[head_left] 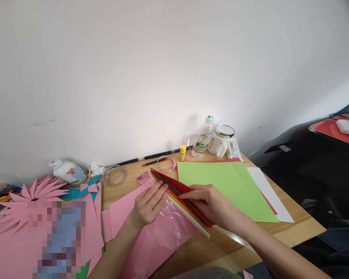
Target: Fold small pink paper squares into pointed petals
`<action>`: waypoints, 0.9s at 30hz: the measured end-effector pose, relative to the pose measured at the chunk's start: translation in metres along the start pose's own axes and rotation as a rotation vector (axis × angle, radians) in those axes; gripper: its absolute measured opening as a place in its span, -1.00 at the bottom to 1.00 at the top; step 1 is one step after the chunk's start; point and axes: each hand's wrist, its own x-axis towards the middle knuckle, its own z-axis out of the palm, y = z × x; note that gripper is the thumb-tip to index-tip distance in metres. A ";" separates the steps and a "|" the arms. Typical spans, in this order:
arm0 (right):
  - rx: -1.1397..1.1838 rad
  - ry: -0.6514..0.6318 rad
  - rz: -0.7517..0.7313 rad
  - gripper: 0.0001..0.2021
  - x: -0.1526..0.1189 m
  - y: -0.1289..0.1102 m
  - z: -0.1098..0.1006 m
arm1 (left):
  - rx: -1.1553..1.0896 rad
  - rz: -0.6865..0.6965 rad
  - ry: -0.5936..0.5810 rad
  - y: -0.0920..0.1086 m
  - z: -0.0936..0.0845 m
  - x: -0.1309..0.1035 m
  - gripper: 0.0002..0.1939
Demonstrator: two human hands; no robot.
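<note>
Forearms (119, 246) flank a coloured-paper stack (196, 217), its long axis slanting away leftward between right hand (204, 199), pinching it, and left hand (149, 203), fingers together, grip unclear.

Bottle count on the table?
2. One clear bottle stands beside the white mug, near the wall. One white bottle is at the left, behind the pink paper. Others could be hidden behind the papers.
</note>
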 end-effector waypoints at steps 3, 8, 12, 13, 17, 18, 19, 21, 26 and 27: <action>-0.002 -0.003 0.004 -0.62 0.001 -0.001 -0.001 | -0.003 -0.001 -0.002 0.000 0.000 0.000 -0.77; -0.005 0.009 0.038 -0.66 0.002 -0.006 -0.004 | -0.002 -0.012 -0.011 0.000 0.001 0.000 -0.79; 0.001 0.011 0.075 -0.68 0.002 -0.007 -0.004 | 0.002 -0.004 0.006 0.000 0.001 0.003 -0.82; 0.004 0.012 0.082 -0.69 0.002 -0.007 -0.004 | 0.003 -0.002 0.004 0.000 0.001 0.004 -0.82; 0.003 0.008 0.099 -0.70 0.002 -0.005 -0.004 | -0.001 0.004 -0.014 -0.002 0.001 0.005 -0.83; 0.000 0.005 0.100 -0.70 0.002 -0.005 -0.004 | -0.006 0.010 -0.020 -0.002 0.001 0.005 -0.83; -0.003 0.003 0.096 -0.70 0.002 -0.005 -0.004 | -0.011 0.017 -0.025 -0.002 0.001 0.004 -0.83; -0.009 0.000 0.082 -0.70 0.002 -0.005 -0.004 | -0.018 0.029 -0.040 -0.003 0.001 0.004 -0.82; -0.026 -0.002 0.052 -0.69 0.001 -0.006 -0.005 | -0.012 0.044 -0.032 -0.004 -0.001 0.003 -0.80; -0.028 -0.002 0.049 -0.69 0.001 -0.006 -0.005 | -0.012 0.046 -0.026 -0.004 -0.001 0.002 -0.80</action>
